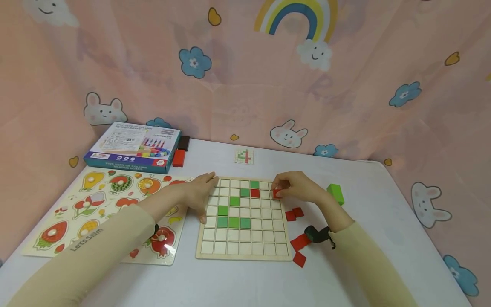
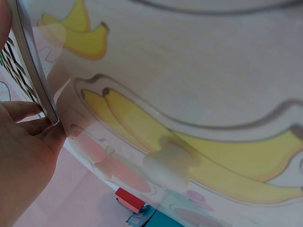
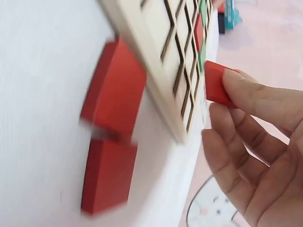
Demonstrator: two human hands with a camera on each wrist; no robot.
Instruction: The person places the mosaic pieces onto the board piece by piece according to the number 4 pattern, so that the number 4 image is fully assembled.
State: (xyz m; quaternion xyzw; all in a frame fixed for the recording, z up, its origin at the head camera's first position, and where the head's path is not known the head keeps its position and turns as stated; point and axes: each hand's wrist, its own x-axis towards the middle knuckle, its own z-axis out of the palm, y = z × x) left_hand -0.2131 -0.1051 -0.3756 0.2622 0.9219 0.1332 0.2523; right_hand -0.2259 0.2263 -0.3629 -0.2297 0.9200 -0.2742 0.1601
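Note:
A wooden grid board (image 1: 245, 248) lies in front of me, with several green tiles (image 1: 233, 222) and one red tile (image 1: 255, 193) in its cells. My right hand (image 1: 297, 186) pinches another red square tile (image 3: 217, 82) between thumb and fingers, over the board's upper right cells. Spread along the board's left edge, my left hand (image 1: 196, 195) touches it with fingers and thumb. The left wrist view has those fingers right at the board's side. Loose red tiles (image 1: 301, 242) lie to the right of the board; two of them are close by in the right wrist view.
A small pattern card (image 1: 244, 156) lies behind the board. To the left is a fruit picture board (image 1: 115, 251), with a printed box (image 1: 132, 147) behind it. Red (image 1: 178, 158) and black blocks (image 1: 184, 143) stand beside the box. A green block (image 1: 335, 194) sits at the right.

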